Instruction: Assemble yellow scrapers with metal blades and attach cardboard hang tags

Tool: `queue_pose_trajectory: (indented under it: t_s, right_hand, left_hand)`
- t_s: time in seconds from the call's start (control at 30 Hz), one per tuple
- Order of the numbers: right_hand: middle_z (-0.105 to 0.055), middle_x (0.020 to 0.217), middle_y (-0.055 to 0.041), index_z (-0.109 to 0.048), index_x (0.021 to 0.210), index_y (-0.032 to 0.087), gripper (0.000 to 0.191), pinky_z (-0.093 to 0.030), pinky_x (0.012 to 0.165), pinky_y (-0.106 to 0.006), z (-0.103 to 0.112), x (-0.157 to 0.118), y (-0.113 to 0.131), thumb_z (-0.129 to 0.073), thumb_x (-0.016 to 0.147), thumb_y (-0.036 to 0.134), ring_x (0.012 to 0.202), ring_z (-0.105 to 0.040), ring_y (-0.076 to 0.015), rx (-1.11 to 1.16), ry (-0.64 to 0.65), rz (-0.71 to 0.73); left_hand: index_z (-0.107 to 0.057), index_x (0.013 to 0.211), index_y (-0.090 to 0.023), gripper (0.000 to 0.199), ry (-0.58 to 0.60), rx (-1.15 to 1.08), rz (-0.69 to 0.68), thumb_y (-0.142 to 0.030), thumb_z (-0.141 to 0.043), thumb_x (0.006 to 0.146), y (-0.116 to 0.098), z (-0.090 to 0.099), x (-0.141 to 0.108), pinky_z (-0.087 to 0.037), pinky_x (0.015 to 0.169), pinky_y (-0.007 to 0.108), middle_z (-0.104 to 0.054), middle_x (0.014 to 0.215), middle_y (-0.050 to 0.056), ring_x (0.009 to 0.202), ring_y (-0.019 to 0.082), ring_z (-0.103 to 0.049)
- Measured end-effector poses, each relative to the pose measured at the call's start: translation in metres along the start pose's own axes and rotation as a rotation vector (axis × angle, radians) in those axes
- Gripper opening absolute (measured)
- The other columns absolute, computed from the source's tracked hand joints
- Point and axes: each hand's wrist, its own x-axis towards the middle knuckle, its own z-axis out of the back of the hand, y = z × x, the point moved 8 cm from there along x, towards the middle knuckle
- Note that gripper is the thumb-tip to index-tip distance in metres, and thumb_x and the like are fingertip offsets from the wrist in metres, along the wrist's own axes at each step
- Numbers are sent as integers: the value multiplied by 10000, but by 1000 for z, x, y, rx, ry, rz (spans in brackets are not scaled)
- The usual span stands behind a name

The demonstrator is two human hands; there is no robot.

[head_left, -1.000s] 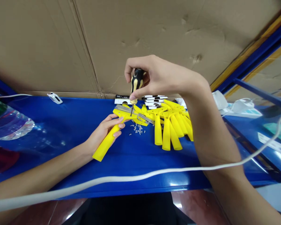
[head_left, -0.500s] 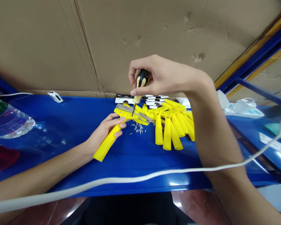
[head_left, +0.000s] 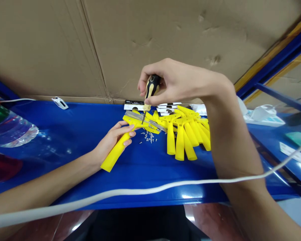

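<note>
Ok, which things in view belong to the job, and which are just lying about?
Job: black-and-yellow screwdriver in the right hand; yellow scraper in the left hand; small screws; pile of yellow scrapers.

Lying about: plastic bottle; white cable; small white device.

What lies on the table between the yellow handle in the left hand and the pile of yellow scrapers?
Small loose metal screws lie scattered there on the blue table, as the head view shows.
</note>
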Motion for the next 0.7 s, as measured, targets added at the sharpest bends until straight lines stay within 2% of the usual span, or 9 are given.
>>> queue_pose_trajectory:
  t_s: [0.1, 0.23, 0.3, 0.47, 0.6, 0.7]
  right_hand:
    - [-832, 1119, -13, -777, 1033, 294, 201, -571, 710, -337, 1, -2, 0, -880, 866, 255, 911, -753, -227, 43, 0, 16]
    - [-819, 1050, -11, -765, 987, 317, 200, -550, 674, -331, 6, 1, -4, -913, 853, 305, 913, -749, -245, -1, -86, 10]
    - [-820, 1092, -6, -751, 991, 326, 215, -570, 712, -331, 6, 2, -5, -913, 850, 306, 982, -756, -259, -6, -112, 25]
    - [-805, 1278, -6, -700, 1197, 336, 366, -621, 798, -316, -3, 2, -1, -864, 876, 265, 1146, -781, -251, 81, -24, 55]
    - [-828, 1226, -8, -721, 1146, 367, 416, -645, 781, -350, 1, 1, 0, -932, 791, 313, 1234, -769, -310, 61, -44, -5]
    - [-820, 1296, -3, -724, 1159, 386, 453, -668, 891, -389, 3, 1, 3, -948, 769, 331, 1308, -733, -326, 26, -64, -14]
  left_hand:
    - [-626, 1085, -178, 285, 6, -6, -1, -43, -811, 916, 0, 3, 2, -426, 413, 117, -740, 1131, 115, 635, 69, -635]
    - [-638, 1147, -172, 303, 15, 25, -3, -63, -813, 926, -1, 3, 2, -429, 416, 122, -743, 1140, 123, 625, 64, -622]
    - [-641, 1172, -170, 301, 8, 46, 0, -68, -800, 937, -1, 1, 0, -428, 409, 127, -746, 1155, 130, 617, 62, -609]
    - [-620, 1117, -175, 288, -17, 37, 4, -46, -789, 923, -1, -3, -2, -416, 399, 122, -750, 1162, 132, 628, 68, -622]
    - [-626, 1112, -175, 322, 5, 40, 0, -64, -837, 897, 0, -1, -1, -424, 412, 120, -754, 1175, 138, 640, 70, -629]
    - [-641, 1120, -174, 335, 24, 42, -3, -79, -861, 886, 1, 1, 1, -425, 416, 121, -755, 1169, 135, 636, 69, -626]
